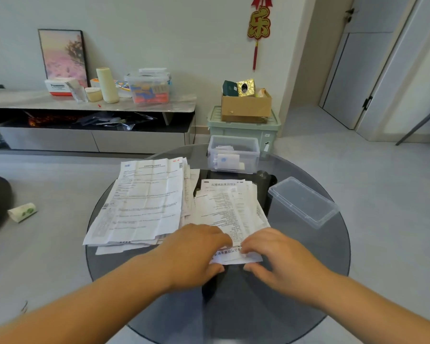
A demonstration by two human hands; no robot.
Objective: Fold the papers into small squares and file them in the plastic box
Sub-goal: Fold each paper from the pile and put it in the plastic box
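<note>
A printed paper (pixel 230 214) lies on the round glass table (pixel 333 256), its near edge folded back over itself. My left hand (pixel 196 252) and my right hand (pixel 278 256) both pinch that folded near edge (pixel 233 256), thumbs under, fingers on top. A larger stack of unfolded papers (pixel 144 202) lies to the left. The clear plastic box (pixel 233 155) stands open at the table's far side with several small folded papers inside.
The box's clear lid (pixel 302 201) lies on the table at the right. Behind the table stand a green storage bin (pixel 243 127) with a cardboard box on it and a low TV cabinet (pixel 90 120). A paper scrap (pixel 22 212) lies on the floor at left.
</note>
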